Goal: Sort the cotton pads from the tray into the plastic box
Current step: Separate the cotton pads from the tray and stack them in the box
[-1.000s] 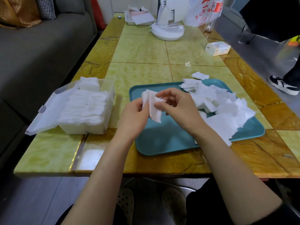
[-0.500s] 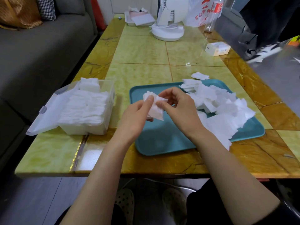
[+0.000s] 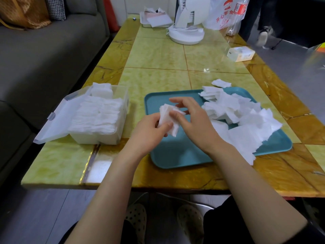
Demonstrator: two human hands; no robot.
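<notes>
plastic box (image 3: 98, 118) at left on the table (image 3: 158, 55), lid hinged open to its left side; packed with white cotton pads stacked on edge, more piled at the far end; left hand (image 3: 151, 128) over the tray's left part, fingers and thumb curled round a small stack of pads (image 3: 168, 118), held clear of the tray; right hand (image 3: 191, 118) just beside it, thumb lying on the stack's face, other fingers loosely spread above and behind; can't tell if it actually pinches the stack; teal tray (image 3: 175, 155) centre-right, near-left part bare; loose pile of pads (image 3: 246, 117) covers its right half, some hanging over the near-right rim; one stray pad (image 3: 221, 83) on the table just beyond the far rim; small carton (image 3: 240, 53) far right
</notes>
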